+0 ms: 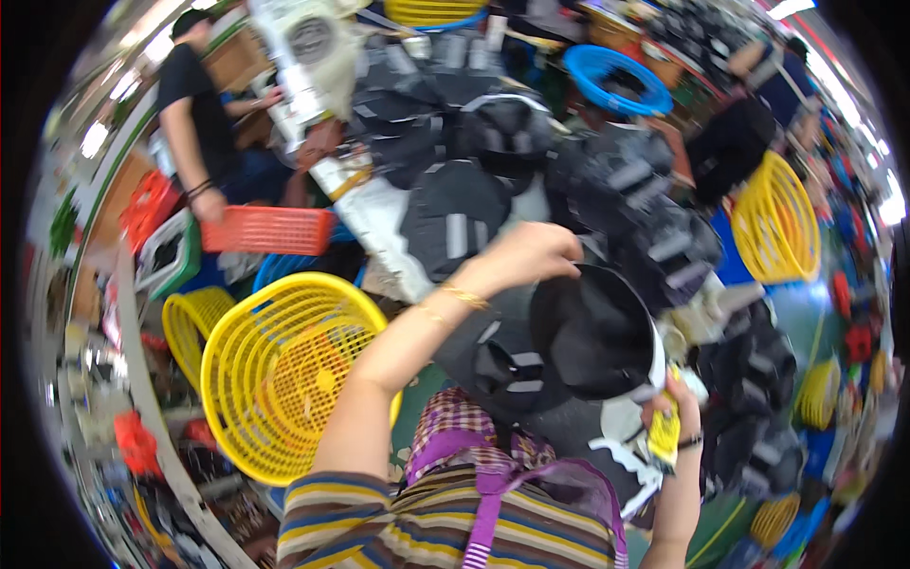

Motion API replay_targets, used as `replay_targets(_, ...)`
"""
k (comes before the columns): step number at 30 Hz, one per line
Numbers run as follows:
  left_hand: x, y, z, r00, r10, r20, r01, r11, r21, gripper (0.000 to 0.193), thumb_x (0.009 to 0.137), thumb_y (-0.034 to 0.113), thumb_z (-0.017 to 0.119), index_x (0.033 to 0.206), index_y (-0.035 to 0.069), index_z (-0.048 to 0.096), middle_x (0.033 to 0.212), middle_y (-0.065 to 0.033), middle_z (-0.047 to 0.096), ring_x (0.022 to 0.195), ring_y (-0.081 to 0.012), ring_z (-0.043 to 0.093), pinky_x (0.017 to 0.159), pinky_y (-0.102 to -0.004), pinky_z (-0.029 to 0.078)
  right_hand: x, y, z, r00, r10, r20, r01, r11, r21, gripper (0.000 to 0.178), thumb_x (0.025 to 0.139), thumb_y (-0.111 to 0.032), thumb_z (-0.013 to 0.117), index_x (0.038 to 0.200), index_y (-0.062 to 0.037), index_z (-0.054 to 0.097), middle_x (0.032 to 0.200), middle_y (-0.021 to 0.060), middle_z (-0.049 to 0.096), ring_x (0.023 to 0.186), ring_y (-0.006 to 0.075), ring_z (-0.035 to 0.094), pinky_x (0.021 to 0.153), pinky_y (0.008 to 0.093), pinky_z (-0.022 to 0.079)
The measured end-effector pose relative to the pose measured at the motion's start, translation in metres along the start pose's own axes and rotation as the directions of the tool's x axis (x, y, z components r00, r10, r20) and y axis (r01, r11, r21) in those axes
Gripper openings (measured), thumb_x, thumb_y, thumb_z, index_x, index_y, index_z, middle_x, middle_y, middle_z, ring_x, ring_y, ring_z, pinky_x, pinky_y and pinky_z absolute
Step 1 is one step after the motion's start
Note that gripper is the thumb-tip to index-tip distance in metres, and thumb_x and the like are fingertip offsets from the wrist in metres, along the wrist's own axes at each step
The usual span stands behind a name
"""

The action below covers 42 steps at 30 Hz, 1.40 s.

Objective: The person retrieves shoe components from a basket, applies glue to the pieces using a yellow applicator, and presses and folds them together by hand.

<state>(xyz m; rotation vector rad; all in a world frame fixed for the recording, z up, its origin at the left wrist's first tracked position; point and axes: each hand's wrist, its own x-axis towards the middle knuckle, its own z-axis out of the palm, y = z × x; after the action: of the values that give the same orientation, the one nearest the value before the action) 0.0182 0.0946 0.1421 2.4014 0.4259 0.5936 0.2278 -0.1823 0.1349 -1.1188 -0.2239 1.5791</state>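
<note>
A black cup-shaped piece (592, 332) with a pale strip along its right edge stands open over my lap. My left hand (540, 254), a gold bracelet at its wrist, is above its far rim with the fingers pinched. Blur hides what is between them and whether they touch the rim. Below the piece's right edge, my right hand (675, 408) is closed around a small yellow object (664, 431) whose kind I cannot make out. Beneath lies another black piece (507, 370) with a grey strip.
Stacked black pieces (455, 218) with grey strips fill the area ahead. A yellow basket (223, 379) is at left; another yellow basket (777, 218) stands at right. A person (194, 104) at far left holds a red basket (270, 230). Behind the stacks sits a blue basket (592, 90).
</note>
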Motion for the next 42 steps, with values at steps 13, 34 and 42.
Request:
replay_targets(13,-0.038,0.047,0.079,0.825,-0.235,0.515,0.382,-0.440,-0.813,0.053,0.089,0.036,0.038,0.124,-0.004,0.038,0.122,-0.0232,0.047,0.107,-0.0356,0.050,0.093,-0.0434,0.040,0.003,-0.012,0.032,0.889,-0.372,0.267,0.276,-0.029,-0.961,0.022,0.079,-0.024,0.058,0.095,-0.0095,0.054,0.059,0.0154,0.053,0.054,0.0280,0.056,0.053,0.0339,0.044)
replay_targets(34,-0.092,0.046,0.133,0.702,-0.303,0.644,0.320,-0.674,-0.665,0.079,0.084,0.064,0.027,0.136,0.005,0.023,0.140,-0.0139,0.027,0.129,-0.0307,0.026,0.105,-0.0455,0.020,0.051,-0.013,-0.045,0.769,-0.526,-0.364,0.185,0.727,-0.662,0.023,0.080,-0.022,0.064,0.075,0.0002,0.058,0.059,0.0085,0.060,0.041,0.0132,0.054,0.039,0.0256,0.043)
replay_targets(42,-0.096,0.084,0.123,0.753,-0.249,0.609,0.465,-0.454,-0.760,0.079,0.085,0.062,0.016,0.138,0.004,0.015,0.141,-0.0111,0.024,0.130,-0.0237,0.023,0.107,-0.0385,0.017,0.025,0.002,0.043,0.743,-0.632,-0.221,0.484,0.735,-0.475,0.013,0.080,-0.011,0.063,0.079,0.0016,0.059,0.062,0.0060,0.060,0.049,0.0105,0.058,0.044,0.0188,0.044)
